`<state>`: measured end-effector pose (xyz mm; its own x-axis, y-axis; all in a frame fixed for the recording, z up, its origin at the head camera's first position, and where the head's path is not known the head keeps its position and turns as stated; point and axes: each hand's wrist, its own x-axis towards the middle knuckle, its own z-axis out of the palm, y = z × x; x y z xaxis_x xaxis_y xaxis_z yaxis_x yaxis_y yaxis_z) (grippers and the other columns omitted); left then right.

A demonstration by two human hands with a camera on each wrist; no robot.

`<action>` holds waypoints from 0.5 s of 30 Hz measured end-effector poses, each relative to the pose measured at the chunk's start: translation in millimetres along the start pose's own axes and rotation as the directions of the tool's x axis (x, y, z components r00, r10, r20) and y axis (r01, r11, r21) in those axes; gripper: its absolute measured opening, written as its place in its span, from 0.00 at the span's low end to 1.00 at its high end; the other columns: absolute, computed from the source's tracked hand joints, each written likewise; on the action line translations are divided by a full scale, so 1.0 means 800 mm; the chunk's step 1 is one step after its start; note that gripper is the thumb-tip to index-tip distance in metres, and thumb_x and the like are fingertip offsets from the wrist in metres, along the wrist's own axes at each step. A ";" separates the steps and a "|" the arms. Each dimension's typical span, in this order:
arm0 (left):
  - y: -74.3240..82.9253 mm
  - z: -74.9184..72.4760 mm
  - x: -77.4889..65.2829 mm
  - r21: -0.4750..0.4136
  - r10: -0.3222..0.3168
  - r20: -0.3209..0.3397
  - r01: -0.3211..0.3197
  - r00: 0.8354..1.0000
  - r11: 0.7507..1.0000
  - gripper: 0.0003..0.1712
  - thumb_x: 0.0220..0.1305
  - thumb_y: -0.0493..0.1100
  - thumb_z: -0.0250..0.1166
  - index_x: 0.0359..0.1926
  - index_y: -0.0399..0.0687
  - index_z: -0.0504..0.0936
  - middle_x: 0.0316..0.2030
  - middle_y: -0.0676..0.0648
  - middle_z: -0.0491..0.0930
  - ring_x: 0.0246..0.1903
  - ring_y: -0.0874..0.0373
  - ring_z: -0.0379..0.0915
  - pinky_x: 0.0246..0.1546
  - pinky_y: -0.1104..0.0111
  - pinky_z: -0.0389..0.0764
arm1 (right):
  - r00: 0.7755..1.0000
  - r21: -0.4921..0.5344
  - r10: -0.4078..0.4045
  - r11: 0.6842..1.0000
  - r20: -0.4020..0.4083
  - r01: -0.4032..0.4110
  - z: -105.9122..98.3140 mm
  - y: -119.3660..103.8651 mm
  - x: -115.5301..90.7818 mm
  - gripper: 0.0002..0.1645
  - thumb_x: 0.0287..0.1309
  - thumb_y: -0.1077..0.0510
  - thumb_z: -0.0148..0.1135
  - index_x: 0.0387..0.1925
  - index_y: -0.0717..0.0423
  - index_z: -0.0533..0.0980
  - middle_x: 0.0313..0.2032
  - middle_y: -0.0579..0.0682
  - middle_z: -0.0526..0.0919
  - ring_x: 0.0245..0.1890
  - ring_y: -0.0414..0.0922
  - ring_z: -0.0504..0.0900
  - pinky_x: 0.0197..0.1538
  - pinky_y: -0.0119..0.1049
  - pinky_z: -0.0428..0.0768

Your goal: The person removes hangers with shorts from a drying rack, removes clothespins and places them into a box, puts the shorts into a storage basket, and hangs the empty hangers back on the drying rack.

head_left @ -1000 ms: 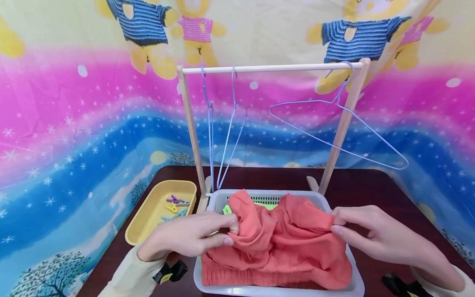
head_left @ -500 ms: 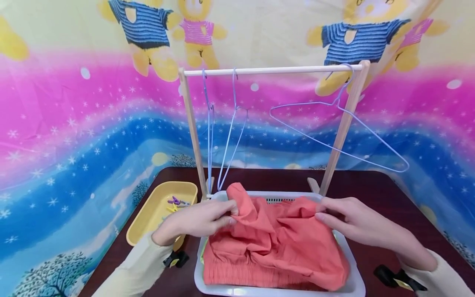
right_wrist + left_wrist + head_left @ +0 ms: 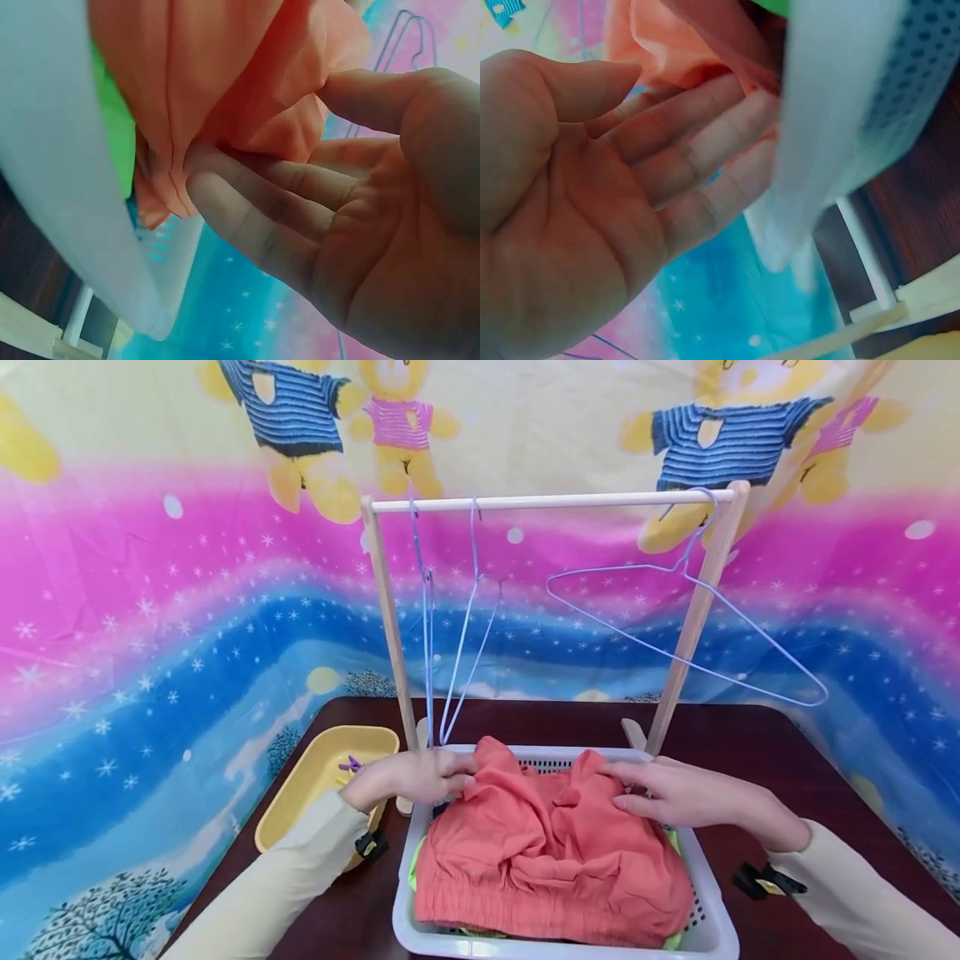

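Observation:
A coral-red pair of elastic-waist pants (image 3: 555, 860) lies bunched in the white plastic basket (image 3: 720, 910), its gathered waistband towards the near rim. My left hand (image 3: 427, 775) is at the far left of the cloth. In the left wrist view its fingers (image 3: 697, 150) are extended, with their tips against the fabric by the basket rim, and the thumb stands apart. My right hand (image 3: 678, 789) touches the far right part of the pants. Its fingers (image 3: 255, 217) reach straight along the cloth in the right wrist view, and the thumb tip touches a fold.
Bright green fabric (image 3: 112, 127) shows beneath the pants. Behind the basket stands a wooden rack (image 3: 555, 502) with several lilac wire hangers (image 3: 686, 572). A yellow tray (image 3: 300, 777) with clothespins sits left on the dark table (image 3: 757, 760).
Both hands loosened from the fabric they held and moved farther back. The pants have settled lower and lie more evenly in the basket, their waistband straighter along the near side.

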<state>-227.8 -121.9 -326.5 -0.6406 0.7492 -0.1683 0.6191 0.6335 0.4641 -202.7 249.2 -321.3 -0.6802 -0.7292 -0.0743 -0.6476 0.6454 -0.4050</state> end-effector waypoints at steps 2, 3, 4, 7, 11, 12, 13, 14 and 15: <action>-0.007 -0.001 0.000 -0.004 -0.050 -0.009 0.050 0.999 0.999 0.10 0.75 0.44 0.52 0.42 0.46 0.78 0.30 0.49 0.78 0.27 0.66 0.70 0.34 0.73 0.72 | 1.000 0.008 0.015 1.000 0.014 -0.015 0.001 0.006 0.005 0.30 0.71 0.43 0.52 0.66 0.54 0.69 0.43 0.41 0.79 0.39 0.33 0.76 0.42 0.31 0.78; -0.010 -0.001 -0.001 -0.014 -0.069 -0.018 0.068 0.997 0.998 0.10 0.75 0.44 0.52 0.44 0.46 0.79 0.31 0.48 0.80 0.28 0.66 0.72 0.35 0.73 0.74 | 1.000 0.009 0.022 1.000 0.019 -0.023 0.001 0.009 0.006 0.30 0.71 0.43 0.52 0.66 0.55 0.69 0.42 0.41 0.79 0.40 0.33 0.77 0.43 0.32 0.79; -0.012 -0.002 -0.002 -0.026 -0.087 -0.026 0.087 0.996 0.996 0.11 0.75 0.45 0.52 0.46 0.47 0.79 0.32 0.48 0.82 0.29 0.65 0.74 0.36 0.73 0.75 | 0.999 0.012 0.030 0.999 0.023 -0.030 0.001 0.012 0.007 0.30 0.71 0.43 0.52 0.66 0.55 0.69 0.43 0.41 0.79 0.41 0.33 0.77 0.44 0.33 0.80; -0.016 -0.004 -0.008 -0.118 -0.125 -0.027 0.121 0.992 0.986 0.11 0.75 0.45 0.53 0.48 0.46 0.79 0.33 0.50 0.86 0.32 0.62 0.81 0.39 0.73 0.79 | 0.998 0.006 0.046 0.999 0.032 -0.047 0.000 0.020 0.008 0.31 0.70 0.42 0.52 0.66 0.55 0.69 0.42 0.40 0.79 0.41 0.32 0.77 0.45 0.33 0.79; -0.015 -0.007 -0.018 -0.277 -0.120 0.044 0.128 0.992 0.952 0.11 0.75 0.42 0.53 0.43 0.43 0.81 0.32 0.49 0.88 0.34 0.58 0.86 0.40 0.69 0.84 | 0.998 0.006 0.059 0.998 0.010 -0.059 -0.006 0.025 0.003 0.33 0.70 0.42 0.52 0.68 0.57 0.67 0.38 0.41 0.81 0.37 0.35 0.79 0.41 0.31 0.78; -0.015 -0.008 -0.022 -0.294 -0.119 0.054 0.130 0.991 0.947 0.11 0.74 0.42 0.54 0.43 0.43 0.82 0.32 0.48 0.88 0.34 0.57 0.86 0.40 0.67 0.84 | 0.998 0.002 0.060 0.998 -0.006 -0.060 -0.009 0.026 0.002 0.33 0.70 0.43 0.53 0.68 0.57 0.67 0.38 0.42 0.82 0.37 0.36 0.81 0.41 0.31 0.79; -0.015 -0.010 -0.025 -0.302 -0.119 0.061 0.132 0.991 0.944 0.12 0.74 0.42 0.54 0.43 0.42 0.83 0.32 0.48 0.88 0.34 0.56 0.86 0.39 0.66 0.85 | 0.998 0.002 0.062 0.998 -0.028 -0.062 -0.012 0.027 0.000 0.33 0.70 0.44 0.53 0.68 0.58 0.66 0.40 0.43 0.84 0.38 0.38 0.83 0.41 0.30 0.80; -0.015 -0.012 -0.029 -0.302 -0.113 0.065 0.128 0.991 0.945 0.12 0.74 0.43 0.55 0.43 0.43 0.83 0.33 0.47 0.87 0.34 0.56 0.86 0.39 0.65 0.85 | 0.997 -0.003 0.056 0.998 -0.051 -0.056 -0.015 0.028 -0.002 0.32 0.70 0.45 0.54 0.68 0.59 0.66 0.42 0.46 0.85 0.40 0.41 0.84 0.41 0.31 0.81; -0.016 -0.015 -0.032 -0.297 -0.109 0.055 0.120 0.993 0.947 0.13 0.74 0.44 0.55 0.44 0.43 0.83 0.33 0.47 0.87 0.34 0.57 0.85 0.39 0.63 0.85 | 0.995 -0.007 0.059 0.998 -0.077 -0.060 -0.018 0.030 -0.004 0.32 0.70 0.47 0.54 0.68 0.59 0.66 0.44 0.48 0.85 0.42 0.42 0.85 0.41 0.31 0.82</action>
<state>-224.5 -151.7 -317.8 -0.6782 0.6853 -0.2654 0.3744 0.6329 0.6777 -221.3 270.2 -317.6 -0.7419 -0.6699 -0.0280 -0.6079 0.6897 -0.3933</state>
